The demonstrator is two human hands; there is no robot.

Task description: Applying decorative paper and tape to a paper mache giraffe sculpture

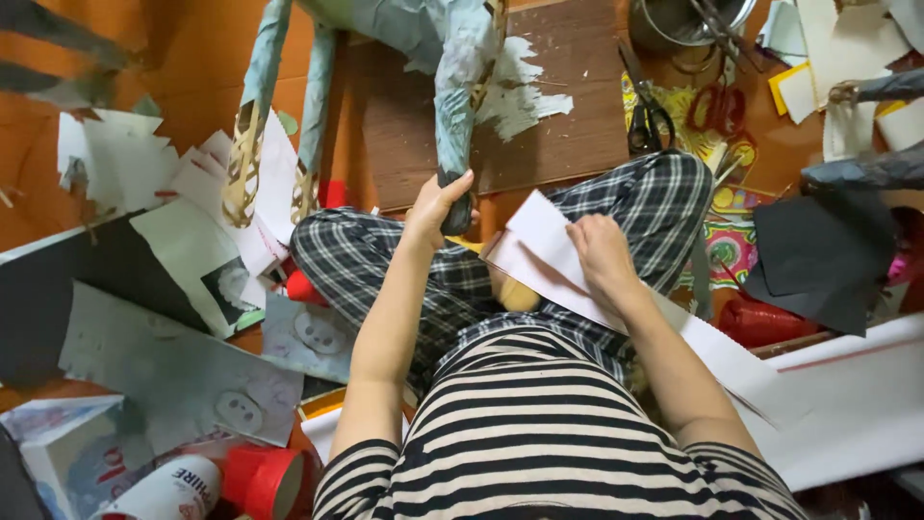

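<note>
**Paper figure partly covered, one leg in hand**

Nearest the camera, a person in a striped top sits cross-legged on the floor point(192, 58) in plaid trousers. The right hand point(602, 252) lies flat, fingers spread, pressing on a long white paper strip point(568, 265) that runs across the lap and off to the right. The left hand point(435, 204) is closed around the dark lower end of a leg point(452, 125) of a paper-covered figure point(414, 24) standing just ahead.

By the look of it, the covering is well along but not finished: the held leg and the body above are wrapped in pale blue-grey paper, while the two legs point(252, 154) to the left show bare woven strips at their lower ends, and the tip under the left hand is dark and uncovered.

Torn sheets point(173, 356) lie about the left, with a red-capped bottle point(192, 486) at the near edge. Farther off, the figure stands on a brown board point(568, 116) smeared with white; scissors point(643, 111) lie at its right edge, beside a metal pot point(674, 24).
</note>
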